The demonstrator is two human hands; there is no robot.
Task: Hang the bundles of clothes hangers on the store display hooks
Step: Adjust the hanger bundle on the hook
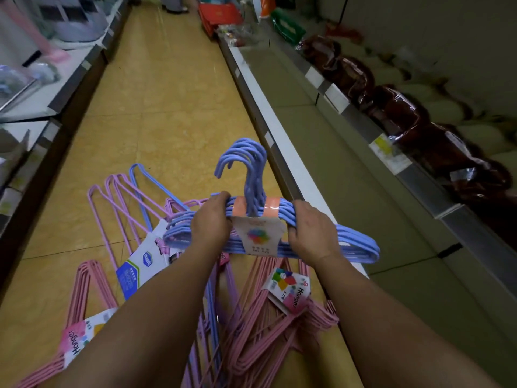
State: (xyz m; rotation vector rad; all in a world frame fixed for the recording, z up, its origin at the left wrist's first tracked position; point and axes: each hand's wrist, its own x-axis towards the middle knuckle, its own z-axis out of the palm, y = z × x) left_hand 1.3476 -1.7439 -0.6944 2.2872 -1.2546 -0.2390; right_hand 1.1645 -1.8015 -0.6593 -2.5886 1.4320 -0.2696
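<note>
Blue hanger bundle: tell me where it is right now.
Head view, centre: the blue hanger bundle is held above the floor pile of pink hangers between left hand and right hand.

Retail shop aisle, tiled yellow floor running between two long rows of display shelving. Right-hand shelves edged with price-label strips and stocked with dark red packaged goods; left-hand shelves likewise labelled. Packaged hanger bundles with printed card sleeves heaped on floor.

Yellow tiled floor, pink hanger bundles, purple hanger bundle lying on it
</note>
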